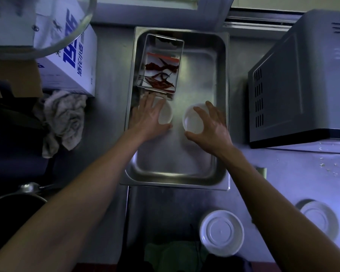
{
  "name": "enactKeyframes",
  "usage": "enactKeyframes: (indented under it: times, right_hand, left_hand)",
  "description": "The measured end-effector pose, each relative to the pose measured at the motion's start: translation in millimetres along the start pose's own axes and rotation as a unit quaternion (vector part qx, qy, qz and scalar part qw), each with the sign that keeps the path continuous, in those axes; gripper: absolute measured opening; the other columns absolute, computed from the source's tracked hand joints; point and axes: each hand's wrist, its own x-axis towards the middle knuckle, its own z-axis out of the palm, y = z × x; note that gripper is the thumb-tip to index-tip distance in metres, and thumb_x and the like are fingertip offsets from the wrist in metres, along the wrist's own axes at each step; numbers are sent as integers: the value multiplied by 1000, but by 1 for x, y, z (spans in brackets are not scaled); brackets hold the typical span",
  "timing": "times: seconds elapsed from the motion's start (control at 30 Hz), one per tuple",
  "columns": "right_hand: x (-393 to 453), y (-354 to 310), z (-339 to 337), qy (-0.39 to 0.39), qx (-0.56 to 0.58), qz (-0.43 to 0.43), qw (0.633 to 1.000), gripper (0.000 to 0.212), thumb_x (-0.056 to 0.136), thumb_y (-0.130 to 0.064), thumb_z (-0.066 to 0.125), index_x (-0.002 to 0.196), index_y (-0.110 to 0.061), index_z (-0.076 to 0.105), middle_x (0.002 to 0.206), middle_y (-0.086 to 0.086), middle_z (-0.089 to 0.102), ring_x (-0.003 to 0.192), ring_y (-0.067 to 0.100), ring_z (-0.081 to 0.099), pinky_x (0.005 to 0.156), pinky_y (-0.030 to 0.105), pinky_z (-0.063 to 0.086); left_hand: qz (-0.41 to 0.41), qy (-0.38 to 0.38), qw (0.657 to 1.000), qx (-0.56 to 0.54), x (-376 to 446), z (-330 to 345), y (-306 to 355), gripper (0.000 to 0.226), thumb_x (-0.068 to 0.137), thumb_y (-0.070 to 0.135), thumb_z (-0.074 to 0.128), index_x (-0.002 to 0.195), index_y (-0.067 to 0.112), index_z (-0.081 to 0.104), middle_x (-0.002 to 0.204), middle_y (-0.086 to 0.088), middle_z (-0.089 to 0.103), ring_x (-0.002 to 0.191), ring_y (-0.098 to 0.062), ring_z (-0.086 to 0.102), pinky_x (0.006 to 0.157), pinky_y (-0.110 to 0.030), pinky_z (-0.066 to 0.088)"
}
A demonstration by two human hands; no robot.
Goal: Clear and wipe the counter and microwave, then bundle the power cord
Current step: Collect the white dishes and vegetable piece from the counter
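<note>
A deep steel tray [220, 169] sits on the steel counter [114, 61]. Inside it my left hand [147, 116] lies over a small white bowl [166, 114], fingers spread across its left side. My right hand [210, 126] grips a second small white bowl [192, 120] by its rim, thumb at the near edge and fingers at the far edge. A clear box of dried red chillies [161, 65] stands at the tray's far left. The grey microwave [302, 79] stands to the right. No power cord is in view.
A crumpled grey cloth [65, 118] lies left of the tray beside a white carton with blue print [71, 61]. Two upturned white bowls [222, 232] [318, 218] rest on the near counter. Crumbs [326, 163] dot the counter before the microwave. A dark pot [14, 201] sits at lower left.
</note>
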Motion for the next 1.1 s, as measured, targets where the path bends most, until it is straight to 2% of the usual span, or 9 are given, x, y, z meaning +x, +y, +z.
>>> enactKeyframes:
  times: [0.17, 0.23, 0.33, 0.47, 0.67, 0.83, 1.1]
  right_hand:
    - [5, -4, 4, -7, -4, -9, 1000, 86, 74, -57, 72, 148, -37, 32, 164, 3, 15, 148, 29, 15, 107, 53, 41]
    - [9, -12, 5, -6, -2, -21, 1000, 86, 74, -56, 72, 148, -35, 33, 163, 5, 15, 148, 28, 16, 107, 53, 41]
    - [17, -28, 8, 0, -9, -47, 999, 86, 75, -57, 71, 148, -32, 35, 163, 8, 18, 148, 30, 18, 113, 53, 35]
    - [25, -53, 17, 0, -28, -84, 996, 89, 73, -57, 74, 148, -27, 37, 161, 10, 22, 145, 32, 23, 115, 50, 31]
    - [34, -85, 41, 0, -39, -123, 992, 86, 71, -56, 76, 144, -25, 42, 158, 12, 27, 142, 35, 27, 113, 52, 35]
    - [45, -98, 60, -12, -46, -119, 992, 85, 72, -56, 75, 145, -25, 42, 160, 13, 24, 146, 36, 21, 116, 52, 30]
    - [50, -88, 75, -40, -73, -113, 990, 87, 76, -55, 74, 148, -27, 36, 164, 12, 16, 150, 36, 13, 122, 49, 20]
  left_hand:
    - [16, -8, 1000, 18, -6, 1, -6, 89, 82, 62, 64, 154, 25, 28, 165, -8, 11, 152, -32, 6, 114, -58, 25]
    - [29, 27, 999, 21, -12, -2, -12, 74, 88, 52, 63, 150, 21, 36, 161, -8, 24, 149, -31, 17, 114, -53, 27]
    - [56, 105, 993, 6, -23, -11, -24, 49, 91, 30, 61, 137, 14, 54, 144, -10, 50, 136, -31, 41, 106, -49, 38]
    - [45, 153, 987, -27, -37, -19, -42, 36, 89, 15, 57, 125, 10, 64, 125, -10, 64, 119, -32, 54, 95, -49, 45]
    - [17, 146, 987, -56, -52, -18, -61, 33, 94, 18, 46, 119, 11, 66, 120, -7, 66, 114, -32, 54, 91, -49, 47]
    - [13, 125, 989, -74, -54, -19, -64, 54, 90, 32, 26, 119, 10, 66, 121, -7, 65, 115, -29, 54, 93, -50, 46]
    - [17, 145, 986, -76, -48, -20, -67, 33, 91, 13, 49, 117, 4, 67, 124, -13, 63, 116, -34, 54, 93, -50, 48]
